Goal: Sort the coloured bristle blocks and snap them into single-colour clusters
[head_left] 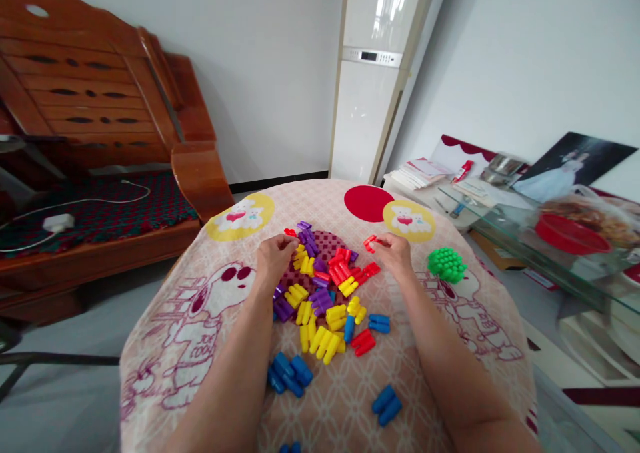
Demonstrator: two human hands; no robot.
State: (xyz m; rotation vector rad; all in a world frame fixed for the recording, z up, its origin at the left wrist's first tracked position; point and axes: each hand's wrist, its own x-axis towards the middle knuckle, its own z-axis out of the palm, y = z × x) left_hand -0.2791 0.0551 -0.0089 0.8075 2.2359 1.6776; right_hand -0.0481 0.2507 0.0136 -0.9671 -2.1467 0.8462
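Note:
My left hand is closed in a pinch at the left edge of a pile of plastic building blocks. A red block shows just beyond its fingers, partly hidden by them. To the right of the pile, my right hand pinches another red block between thumb and fingertips. Between the hands lie purple blocks, yellow blocks and red blocks, jumbled together. Blue blocks lie nearer to me beside my left forearm.
A green cluster of blocks sits right of my right hand. The round table has a patterned cloth. A wooden bench stands left, a tall white cabinet unit behind, and a cluttered glass shelf right.

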